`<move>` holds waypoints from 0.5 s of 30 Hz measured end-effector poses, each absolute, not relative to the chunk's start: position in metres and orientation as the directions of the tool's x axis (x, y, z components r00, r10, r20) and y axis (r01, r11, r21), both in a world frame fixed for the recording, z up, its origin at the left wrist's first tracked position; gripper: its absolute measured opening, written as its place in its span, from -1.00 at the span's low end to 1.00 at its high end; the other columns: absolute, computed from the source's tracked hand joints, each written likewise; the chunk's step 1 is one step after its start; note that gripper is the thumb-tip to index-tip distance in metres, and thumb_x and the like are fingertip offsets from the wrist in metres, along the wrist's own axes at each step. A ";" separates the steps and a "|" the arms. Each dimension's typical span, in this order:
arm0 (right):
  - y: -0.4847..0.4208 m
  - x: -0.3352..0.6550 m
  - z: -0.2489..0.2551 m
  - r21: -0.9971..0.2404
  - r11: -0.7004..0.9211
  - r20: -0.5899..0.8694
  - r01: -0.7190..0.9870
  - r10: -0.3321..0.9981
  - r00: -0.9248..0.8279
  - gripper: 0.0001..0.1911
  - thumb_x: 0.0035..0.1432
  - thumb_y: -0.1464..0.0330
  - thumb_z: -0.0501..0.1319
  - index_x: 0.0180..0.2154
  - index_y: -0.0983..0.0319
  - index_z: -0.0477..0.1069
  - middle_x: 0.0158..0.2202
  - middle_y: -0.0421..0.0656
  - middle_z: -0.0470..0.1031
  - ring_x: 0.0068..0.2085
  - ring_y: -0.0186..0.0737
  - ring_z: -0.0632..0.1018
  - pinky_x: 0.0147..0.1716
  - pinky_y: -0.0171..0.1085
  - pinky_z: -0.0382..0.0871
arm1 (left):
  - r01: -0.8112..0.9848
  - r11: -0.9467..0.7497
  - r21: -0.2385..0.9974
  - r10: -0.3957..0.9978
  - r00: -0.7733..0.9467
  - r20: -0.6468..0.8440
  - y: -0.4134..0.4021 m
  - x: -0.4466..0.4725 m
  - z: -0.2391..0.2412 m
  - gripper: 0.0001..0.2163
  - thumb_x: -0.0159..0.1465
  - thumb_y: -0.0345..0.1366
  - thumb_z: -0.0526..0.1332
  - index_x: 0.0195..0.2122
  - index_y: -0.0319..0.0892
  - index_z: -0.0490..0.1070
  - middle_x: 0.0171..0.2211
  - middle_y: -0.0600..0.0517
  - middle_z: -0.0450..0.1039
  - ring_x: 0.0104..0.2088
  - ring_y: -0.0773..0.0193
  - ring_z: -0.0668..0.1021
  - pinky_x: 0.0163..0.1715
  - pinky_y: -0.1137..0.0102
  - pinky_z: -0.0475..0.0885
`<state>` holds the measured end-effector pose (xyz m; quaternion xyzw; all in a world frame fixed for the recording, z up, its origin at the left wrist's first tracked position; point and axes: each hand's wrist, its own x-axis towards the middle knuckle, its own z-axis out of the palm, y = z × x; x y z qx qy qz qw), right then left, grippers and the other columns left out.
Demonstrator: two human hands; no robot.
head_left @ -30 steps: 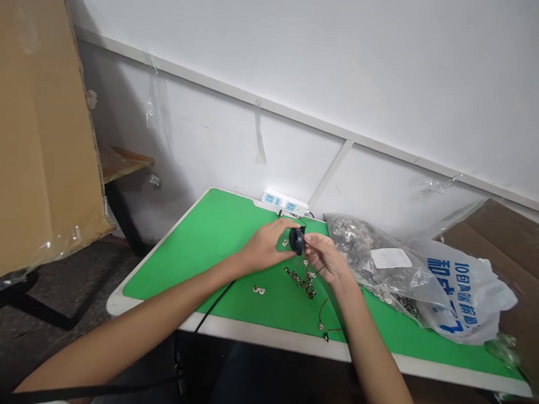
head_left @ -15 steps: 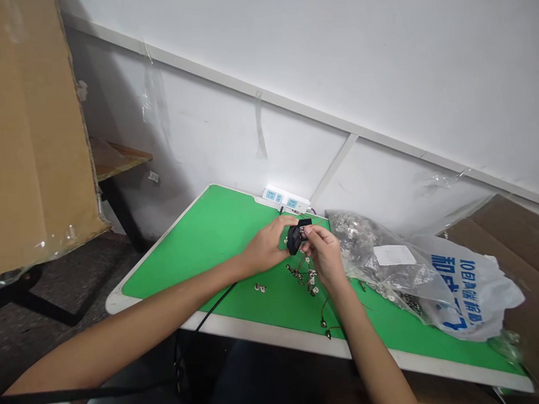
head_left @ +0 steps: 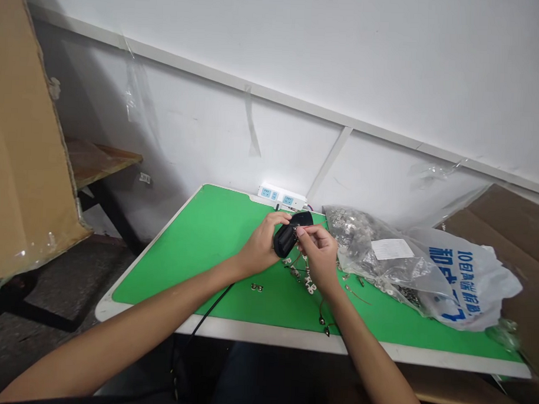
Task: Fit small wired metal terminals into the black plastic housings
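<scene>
Black plastic casing (head_left: 288, 240) seems light and stiff, best held by its body; left hand (head_left: 261, 247) wraps it closed, right hand (head_left: 317, 255) pinches its edge.

Left forearm (head_left: 136, 342) and right forearm (head_left: 374, 365) reach in over the worktop's (head_left: 197, 252) near edge, the left hand (head_left: 261, 247) curled closed, the right hand (head_left: 317, 255) just beside it, its fingertips (head_left: 301, 231) pinched together, both wrists bent

Both the left forearm (head_left: 127, 344) and the right forearm (head_left: 370, 364) are bare to the edge of the view, slim and narrowing toward the wrists. The left hand (head_left: 261, 249) and right hand (head_left: 316, 254) are bare too, and dark clothing (head_left: 263, 378) shows at the lap.
</scene>
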<state>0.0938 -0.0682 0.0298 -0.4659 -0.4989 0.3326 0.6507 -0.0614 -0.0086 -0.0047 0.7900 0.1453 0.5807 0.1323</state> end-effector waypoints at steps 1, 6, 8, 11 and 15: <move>-0.068 0.093 0.030 -0.937 0.347 0.342 0.033 0.898 0.278 -0.60 0.04 -0.01 0.48 -0.41 0.17 0.51 -0.52 -0.24 0.49 -0.53 -0.34 0.37 -0.56 -0.33 0.28 | 0.075 -0.926 0.369 0.374 0.290 0.881 -0.008 -0.061 -0.005 -0.52 0.30 -0.40 0.38 0.16 -0.08 0.22 0.12 -0.19 0.43 0.20 -0.02 0.53 0.16 0.00 0.50; -0.069 0.092 0.030 -0.936 0.351 0.345 0.024 0.901 0.263 -0.62 0.06 0.01 0.48 -0.41 0.17 0.51 -0.54 -0.27 0.44 -0.54 -0.36 0.35 -0.55 -0.33 0.26 | 0.078 -0.936 0.342 0.349 0.293 0.890 -0.007 -0.062 -0.005 -0.52 0.30 -0.40 0.37 0.17 -0.09 0.22 0.11 -0.18 0.43 0.19 0.00 0.53 0.15 0.02 0.52; -0.069 0.092 0.030 -0.935 0.355 0.349 0.023 0.902 0.254 -0.62 0.07 0.01 0.47 -0.40 0.17 0.51 -0.54 -0.27 0.44 -0.54 -0.35 0.35 -0.54 -0.32 0.29 | 0.084 -0.937 0.338 0.348 0.296 0.890 -0.007 -0.062 -0.005 -0.53 0.30 -0.41 0.36 0.17 -0.09 0.22 0.11 -0.19 0.43 0.20 0.00 0.53 0.16 0.02 0.52; -0.068 0.092 0.030 -0.932 0.361 0.359 0.036 0.900 0.246 -0.62 0.08 0.01 0.46 -0.39 0.16 0.51 -0.50 -0.24 0.48 -0.51 -0.33 0.39 -0.51 -0.30 0.34 | 0.088 -0.938 0.334 0.345 0.305 0.888 -0.007 -0.062 -0.005 -0.53 0.30 -0.42 0.34 0.17 -0.08 0.21 0.11 -0.18 0.44 0.20 0.00 0.53 0.16 0.01 0.52; -0.068 0.092 0.029 -0.930 0.363 0.363 0.047 0.898 0.248 -0.63 0.09 0.02 0.45 -0.39 0.16 0.50 -0.46 -0.22 0.52 -0.48 -0.31 0.41 -0.49 -0.30 0.37 | 0.081 -0.934 0.348 0.355 0.316 0.880 -0.007 -0.063 -0.005 -0.52 0.29 -0.43 0.35 0.17 -0.08 0.22 0.11 -0.19 0.45 0.19 -0.02 0.54 0.15 0.01 0.52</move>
